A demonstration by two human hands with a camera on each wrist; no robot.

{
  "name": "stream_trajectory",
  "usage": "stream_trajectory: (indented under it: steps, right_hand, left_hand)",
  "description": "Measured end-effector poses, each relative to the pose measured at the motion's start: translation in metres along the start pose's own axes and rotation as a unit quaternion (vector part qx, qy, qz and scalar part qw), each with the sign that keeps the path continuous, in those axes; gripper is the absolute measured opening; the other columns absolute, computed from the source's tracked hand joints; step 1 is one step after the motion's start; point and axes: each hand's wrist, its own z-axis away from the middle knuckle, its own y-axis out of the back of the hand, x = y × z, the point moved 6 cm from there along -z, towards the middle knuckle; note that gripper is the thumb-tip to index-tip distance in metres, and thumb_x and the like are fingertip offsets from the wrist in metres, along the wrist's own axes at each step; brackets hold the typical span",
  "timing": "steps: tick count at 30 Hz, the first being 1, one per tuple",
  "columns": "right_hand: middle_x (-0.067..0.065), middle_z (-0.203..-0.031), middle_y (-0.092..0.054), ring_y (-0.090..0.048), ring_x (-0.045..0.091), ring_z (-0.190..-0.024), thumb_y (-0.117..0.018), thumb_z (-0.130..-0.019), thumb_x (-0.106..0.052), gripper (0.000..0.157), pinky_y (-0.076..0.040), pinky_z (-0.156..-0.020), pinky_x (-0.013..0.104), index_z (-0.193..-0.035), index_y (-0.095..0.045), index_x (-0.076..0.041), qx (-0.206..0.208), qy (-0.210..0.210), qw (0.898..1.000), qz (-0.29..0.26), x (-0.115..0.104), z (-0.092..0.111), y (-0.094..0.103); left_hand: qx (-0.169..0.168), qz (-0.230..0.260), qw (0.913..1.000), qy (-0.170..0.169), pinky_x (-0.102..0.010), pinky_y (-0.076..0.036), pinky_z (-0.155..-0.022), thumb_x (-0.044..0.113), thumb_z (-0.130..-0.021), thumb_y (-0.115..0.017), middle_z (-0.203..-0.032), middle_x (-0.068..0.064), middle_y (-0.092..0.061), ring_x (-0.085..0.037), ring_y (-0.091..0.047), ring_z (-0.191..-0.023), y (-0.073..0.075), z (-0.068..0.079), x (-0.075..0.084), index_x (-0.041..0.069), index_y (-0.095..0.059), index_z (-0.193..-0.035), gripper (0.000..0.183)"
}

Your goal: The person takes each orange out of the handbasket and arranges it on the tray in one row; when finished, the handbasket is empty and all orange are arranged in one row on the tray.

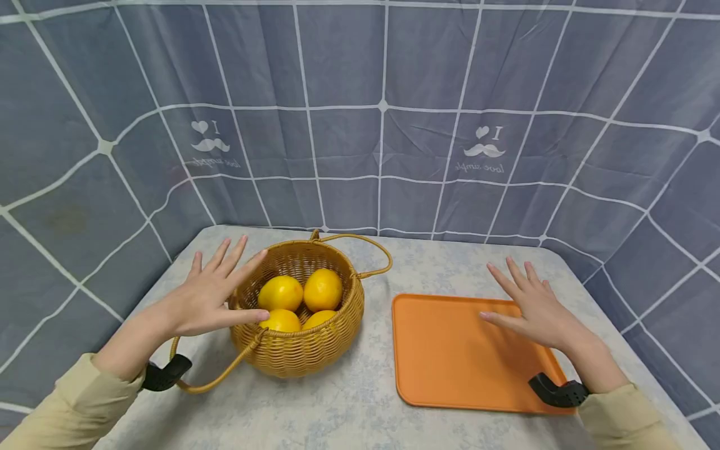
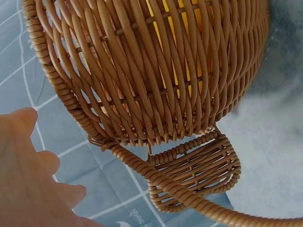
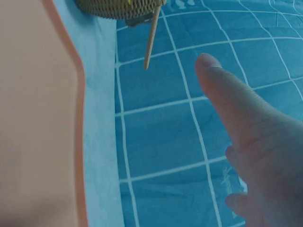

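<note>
A round wicker basket (image 1: 304, 353) with two looped handles stands left of centre on the table. Several yellow lemons (image 1: 323, 289) lie inside it, and their colour shows through the weave in the left wrist view. My left hand (image 1: 210, 294), fingers spread, hovers at the basket's left side, its thumb overlapping the rim in the head view. Over the right part of an orange tray (image 1: 439, 356) my right hand (image 1: 531, 309) is held with fingers spread and nothing in it. The tray's surface is bare where it shows.
The table (image 1: 371, 387) has a pale, mottled blue-grey cover. Behind it and at both sides hangs a grey-blue curtain (image 1: 343, 144) with white grid lines. One basket handle (image 1: 377, 250) sticks out toward the back right, the other toward the front left, below my left wrist.
</note>
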Motion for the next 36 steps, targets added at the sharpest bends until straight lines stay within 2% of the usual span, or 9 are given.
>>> stream_trajectory:
  steps: [5,11,14,17,20,26,30,33,36]
  right_hand:
    - [0.017,-0.155,0.002,0.006,0.047,-0.137,-0.062,-0.086,-0.052,0.088,-0.010,-0.099,0.072,-0.152,-0.008,-0.029,0.014,0.025,0.999,-0.030,-0.013,-0.011,0.000]
    - [0.008,-0.157,-0.002,-0.001,0.035,-0.141,-0.061,-0.087,-0.051,0.085,-0.017,-0.100,0.069,-0.151,-0.010,-0.032,0.021,0.037,0.996,-0.075,-0.035,-0.028,-0.002]
    - [0.006,-0.156,-0.007,-0.008,0.034,-0.141,-0.062,-0.087,-0.050,0.082,-0.020,-0.101,0.066,-0.151,-0.014,-0.031,0.032,0.055,0.993,-0.094,-0.049,-0.038,-0.002]
    - [0.006,-0.156,-0.012,-0.015,0.034,-0.140,-0.063,-0.087,-0.047,0.079,-0.023,-0.101,0.064,-0.151,-0.018,-0.030,0.044,0.074,0.989,-0.119,-0.065,-0.049,-0.002]
    - [0.003,-0.154,-0.018,-0.024,0.032,-0.137,-0.065,-0.087,-0.045,0.076,-0.028,-0.101,0.060,-0.149,-0.024,-0.030,0.058,0.090,0.982,-0.157,-0.082,-0.059,-0.003]
    - [0.000,-0.149,-0.030,-0.034,0.021,-0.132,-0.072,-0.084,-0.033,0.071,-0.038,-0.100,0.041,-0.145,-0.037,-0.021,0.083,0.145,0.952,-0.255,-0.120,-0.084,-0.004]
    - [0.001,-0.145,-0.037,-0.037,0.020,-0.130,-0.073,-0.084,-0.025,0.067,-0.040,-0.099,0.039,-0.142,-0.040,-0.017,0.080,0.173,0.936,-0.298,-0.143,-0.099,-0.006]
    - [0.001,-0.142,-0.040,-0.039,0.021,-0.128,-0.072,-0.085,-0.022,0.065,-0.040,-0.099,0.038,-0.142,-0.041,-0.016,0.063,0.175,0.927,-0.327,-0.158,-0.111,-0.007]
    - [0.004,-0.143,-0.039,-0.040,0.023,-0.128,-0.069,-0.087,-0.018,0.062,-0.039,-0.101,0.039,-0.142,-0.040,-0.015,0.033,0.168,0.920,-0.352,-0.180,-0.117,-0.003]
  left_hand:
    - [0.015,0.050,0.9986,-0.003,-0.066,0.016,-0.100,0.054,-0.087,-0.057,-0.154,-0.007,0.018,-0.035,0.016,-0.139,0.001,0.005,-0.003,0.025,-0.003,-0.152,0.090]
    - [0.036,0.118,0.9924,-0.003,-0.062,0.012,-0.104,0.044,-0.090,-0.059,-0.154,-0.004,0.018,-0.030,0.015,-0.140,0.004,0.011,-0.006,0.030,0.001,-0.151,0.087]
    - [0.048,0.166,0.9849,-0.004,-0.069,0.003,-0.102,0.037,-0.091,-0.059,-0.155,0.000,0.016,-0.029,0.012,-0.141,0.005,0.014,-0.008,0.032,0.001,-0.151,0.085]
    - [0.063,0.220,0.9733,-0.003,-0.074,-0.006,-0.097,0.030,-0.092,-0.059,-0.156,0.003,0.012,-0.030,0.008,-0.141,0.004,0.016,-0.013,0.037,-0.001,-0.150,0.082]
    - [0.082,0.268,0.9600,0.006,-0.073,-0.009,-0.098,0.025,-0.093,-0.059,-0.156,0.003,0.004,-0.032,0.002,-0.141,0.001,0.017,-0.019,0.040,-0.005,-0.149,0.079]
    - [0.116,0.329,0.9364,0.036,-0.063,-0.017,-0.104,0.021,-0.093,-0.061,-0.156,-0.004,-0.013,-0.038,-0.015,-0.138,-0.007,0.018,-0.032,0.038,-0.014,-0.149,0.076]
    - [0.135,0.354,0.9239,0.057,-0.058,-0.026,-0.103,0.021,-0.092,-0.063,-0.153,-0.009,-0.021,-0.038,-0.029,-0.133,-0.011,0.018,-0.039,0.033,-0.019,-0.150,0.073]
    - [0.145,0.362,0.9184,0.068,-0.037,-0.040,-0.100,0.022,-0.091,-0.064,-0.150,-0.011,-0.028,-0.036,-0.038,-0.127,-0.014,0.018,-0.043,0.026,-0.027,-0.149,0.069]
    - [0.148,0.366,0.9158,0.076,-0.018,-0.043,-0.091,0.022,-0.090,-0.065,-0.146,-0.012,-0.035,-0.033,-0.043,-0.124,-0.018,0.018,-0.046,0.018,-0.035,-0.146,0.063]
